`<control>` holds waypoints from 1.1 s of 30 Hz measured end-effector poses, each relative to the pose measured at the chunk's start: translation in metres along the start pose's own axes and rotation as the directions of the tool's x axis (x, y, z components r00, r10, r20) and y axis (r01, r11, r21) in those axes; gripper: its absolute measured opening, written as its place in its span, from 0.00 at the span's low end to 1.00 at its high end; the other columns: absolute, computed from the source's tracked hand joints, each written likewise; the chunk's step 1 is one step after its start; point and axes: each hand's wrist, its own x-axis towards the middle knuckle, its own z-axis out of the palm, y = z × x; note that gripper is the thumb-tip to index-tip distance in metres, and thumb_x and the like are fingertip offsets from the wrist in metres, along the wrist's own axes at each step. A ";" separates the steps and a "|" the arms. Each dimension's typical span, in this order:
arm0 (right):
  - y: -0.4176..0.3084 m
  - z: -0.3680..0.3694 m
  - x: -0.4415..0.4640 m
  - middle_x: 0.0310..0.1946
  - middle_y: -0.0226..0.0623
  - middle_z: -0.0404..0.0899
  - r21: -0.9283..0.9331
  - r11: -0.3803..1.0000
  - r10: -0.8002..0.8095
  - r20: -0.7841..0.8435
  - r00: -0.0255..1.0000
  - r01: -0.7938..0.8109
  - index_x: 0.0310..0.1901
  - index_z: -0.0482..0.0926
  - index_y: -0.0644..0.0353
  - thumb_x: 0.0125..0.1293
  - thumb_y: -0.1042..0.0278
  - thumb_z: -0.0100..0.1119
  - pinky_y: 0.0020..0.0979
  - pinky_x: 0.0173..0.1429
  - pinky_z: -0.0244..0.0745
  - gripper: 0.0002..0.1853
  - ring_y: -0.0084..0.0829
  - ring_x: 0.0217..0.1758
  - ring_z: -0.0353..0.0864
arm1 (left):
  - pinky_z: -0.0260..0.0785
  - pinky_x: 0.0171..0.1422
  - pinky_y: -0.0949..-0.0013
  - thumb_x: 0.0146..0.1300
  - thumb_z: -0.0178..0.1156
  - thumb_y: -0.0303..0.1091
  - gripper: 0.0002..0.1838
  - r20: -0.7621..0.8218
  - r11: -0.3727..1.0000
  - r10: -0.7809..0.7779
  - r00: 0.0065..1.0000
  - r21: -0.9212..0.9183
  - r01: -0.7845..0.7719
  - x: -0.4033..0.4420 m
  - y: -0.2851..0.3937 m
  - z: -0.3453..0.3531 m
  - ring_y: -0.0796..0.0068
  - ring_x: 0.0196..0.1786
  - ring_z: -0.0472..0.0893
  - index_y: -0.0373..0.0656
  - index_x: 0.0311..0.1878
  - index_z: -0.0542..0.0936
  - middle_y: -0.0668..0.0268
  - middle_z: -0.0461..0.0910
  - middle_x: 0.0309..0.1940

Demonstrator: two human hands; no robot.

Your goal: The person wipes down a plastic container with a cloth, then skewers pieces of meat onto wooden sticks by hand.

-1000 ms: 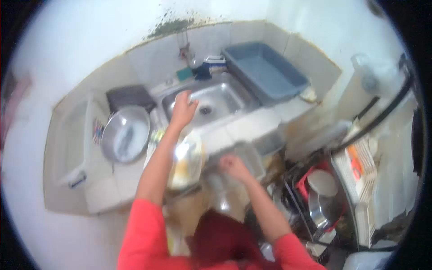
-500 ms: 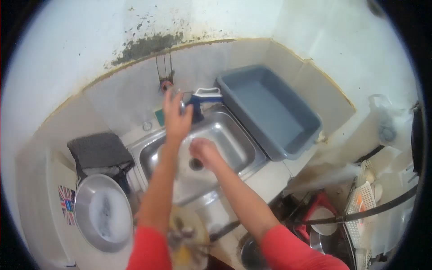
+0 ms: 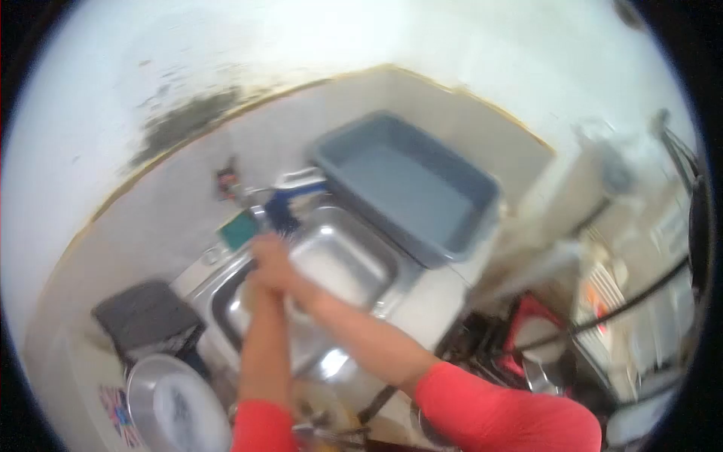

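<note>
Both of my hands are together over the near left part of the steel sink [image 3: 392,260], just in front of the tap [image 3: 258,214]. My right hand [image 3: 273,260] lies across my left hand [image 3: 262,283] and touches it. The fingers of both are blurred and partly hidden, so I cannot make out whether they are open or closed. No object shows in either hand. A green scouring pad [image 3: 239,230] lies behind the sink, near the tap. Beside it are a dark blue cloth-like item [image 3: 281,215] and a white and blue brush-like item [image 3: 300,179].
A large grey tub [image 3: 407,184] stands on the counter right of the sink. To the left are a dark folded cloth [image 3: 148,320] and a metal basin [image 3: 141,392] with foamy water. Lower right sit a red-rimmed item [image 3: 514,331] and a white rack [image 3: 602,290].
My left hand has come down from the tap, where its fingers were spread, and the right hand has moved left to meet it. The view has swung rightward.
</note>
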 end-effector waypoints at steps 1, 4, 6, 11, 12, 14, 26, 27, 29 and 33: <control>-0.007 0.005 -0.008 0.47 0.48 0.73 0.061 0.998 0.009 -0.224 0.975 0.005 0.48 0.73 0.66 0.27 0.67 0.65 0.49 0.60 0.59 0.37 0.49 0.55 0.68 | 0.65 0.57 0.63 0.68 0.45 0.43 0.21 0.025 1.000 -0.014 1.000 -0.001 0.014 -0.009 0.002 0.003 0.66 0.56 0.70 0.40 0.58 0.67 0.59 0.71 0.52; -0.014 -0.047 0.031 0.41 0.53 0.76 -0.087 0.847 0.528 0.244 0.814 -0.524 0.45 0.73 0.64 0.41 0.61 0.68 0.42 0.45 0.75 0.28 0.48 0.43 0.79 | 0.65 0.58 0.62 0.68 0.44 0.43 0.21 0.143 0.996 -0.083 0.986 -0.005 0.085 -0.031 0.028 0.024 0.66 0.57 0.70 0.39 0.58 0.66 0.58 0.71 0.53; -0.003 -0.044 0.036 0.39 0.54 0.78 0.354 0.568 0.786 0.035 0.618 -0.743 0.37 0.77 0.67 0.47 0.67 0.63 0.42 0.48 0.74 0.16 0.49 0.44 0.79 | 0.65 0.58 0.62 0.68 0.44 0.42 0.22 0.229 0.994 -0.108 0.967 0.013 0.108 -0.040 0.052 0.055 0.66 0.58 0.70 0.39 0.59 0.66 0.58 0.71 0.53; 0.033 -0.059 -0.004 0.34 0.51 0.80 0.158 0.734 0.664 0.042 0.747 -0.661 0.33 0.82 0.63 0.43 0.72 0.61 0.42 0.47 0.75 0.12 0.48 0.42 0.80 | 0.59 0.63 0.61 0.67 0.45 0.38 0.23 0.400 0.300 0.259 0.879 0.832 -0.467 0.017 0.043 -0.088 0.60 0.60 0.68 0.34 0.61 0.64 0.52 0.69 0.56; 0.022 -0.085 -0.029 0.36 0.50 0.80 0.002 0.784 0.604 0.227 0.764 -0.620 0.32 0.82 0.63 0.43 0.71 0.62 0.41 0.47 0.75 0.11 0.47 0.44 0.79 | 0.57 0.64 0.61 0.67 0.47 0.38 0.23 0.257 0.171 0.574 0.778 0.891 -0.421 0.039 0.048 -0.097 0.57 0.60 0.68 0.33 0.60 0.64 0.51 0.68 0.56; 0.027 -0.077 -0.070 0.38 0.48 0.79 -0.331 0.888 0.453 0.508 0.733 -0.319 0.30 0.82 0.63 0.42 0.70 0.62 0.41 0.48 0.73 0.11 0.42 0.49 0.76 | 0.55 0.65 0.59 0.66 0.49 0.39 0.24 0.515 -0.088 0.648 0.561 0.782 -0.617 0.024 0.130 0.031 0.51 0.60 0.67 0.32 0.59 0.65 0.48 0.68 0.56; -0.009 -0.314 -0.468 0.23 0.48 0.75 -0.020 0.739 0.674 0.019 0.739 -0.673 0.26 0.74 0.65 0.53 0.63 0.56 0.41 0.32 0.67 0.12 0.42 0.27 0.75 | 0.67 0.44 0.65 0.66 0.48 0.42 0.19 0.496 -0.090 0.353 0.793 0.862 -0.499 0.125 0.102 -0.042 0.65 0.40 0.74 0.35 0.51 0.73 0.59 0.76 0.40; -0.019 -0.339 -0.507 0.22 0.50 0.74 -0.094 0.656 0.754 0.037 0.656 -0.749 0.25 0.74 0.65 0.51 0.64 0.57 0.42 0.30 0.67 0.11 0.45 0.25 0.74 | 0.67 0.44 0.64 0.67 0.46 0.42 0.20 0.465 -0.158 0.362 0.808 0.885 -0.439 0.114 0.112 -0.026 0.65 0.40 0.75 0.36 0.52 0.73 0.59 0.76 0.41; -0.015 -0.364 -0.594 0.22 0.48 0.76 -0.075 0.555 0.804 -0.209 0.557 -0.828 0.24 0.77 0.60 0.44 0.68 0.57 0.43 0.31 0.68 0.06 0.45 0.25 0.76 | 0.68 0.43 0.64 0.68 0.42 0.44 0.21 0.455 -0.303 0.423 0.784 0.886 -0.351 0.089 0.124 0.002 0.66 0.40 0.76 0.38 0.54 0.72 0.60 0.77 0.41; -0.061 -0.437 -0.676 0.25 0.44 0.80 -0.090 0.255 0.833 -0.486 0.266 -0.963 0.27 0.81 0.58 0.45 0.68 0.57 0.38 0.37 0.74 0.07 0.42 0.30 0.80 | 0.69 0.42 0.63 0.70 0.35 0.47 0.25 0.711 -0.685 0.565 0.418 0.687 -0.243 0.075 0.116 0.069 0.66 0.40 0.78 0.42 0.59 0.70 0.60 0.78 0.43</control>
